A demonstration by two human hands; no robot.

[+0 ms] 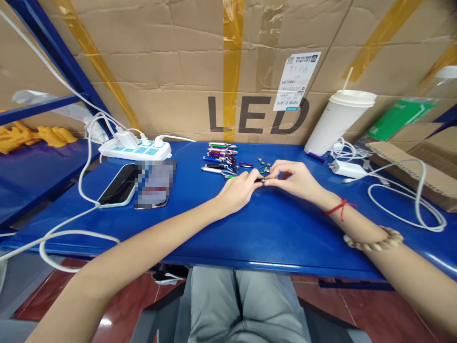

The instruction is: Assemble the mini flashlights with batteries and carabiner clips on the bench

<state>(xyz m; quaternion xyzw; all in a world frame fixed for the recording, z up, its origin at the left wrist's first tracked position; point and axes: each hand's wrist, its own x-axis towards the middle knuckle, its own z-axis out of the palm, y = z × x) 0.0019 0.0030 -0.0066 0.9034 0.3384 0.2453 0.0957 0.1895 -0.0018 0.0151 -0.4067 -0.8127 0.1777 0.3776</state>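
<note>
Left hand: the left hand point(237, 191) has its fingers nearly closed, and they pinch the small piece from the left.
Right hand: the right hand point(294, 178) has thumb and forefinger brought together at the right end of this piece; the other fingers are bent.
Small piece: the small piece point(263, 180) is between the fingertips, above the middle of the blue table point(271, 233). I judge it light, stiff and a little slippery, like metal, and not very fragile. The good hold is by its two ends, with the fingertips. Its exact form is too hidden to tell.
Cardboard box with LED letters: one point(193, 62), at the far side.
White cup: one point(330, 121), far right.
Power strip: one point(134, 151), far left.
Phones: two point(119, 185), at left.
Slim tubes: at least six point(212, 170), far from the person, near the middle; they overlap, so I cannot count exactly.
Purple-red clip: one point(246, 165), right of the tubes.
Round discs: at least two point(260, 159), beyond the hands.
</note>
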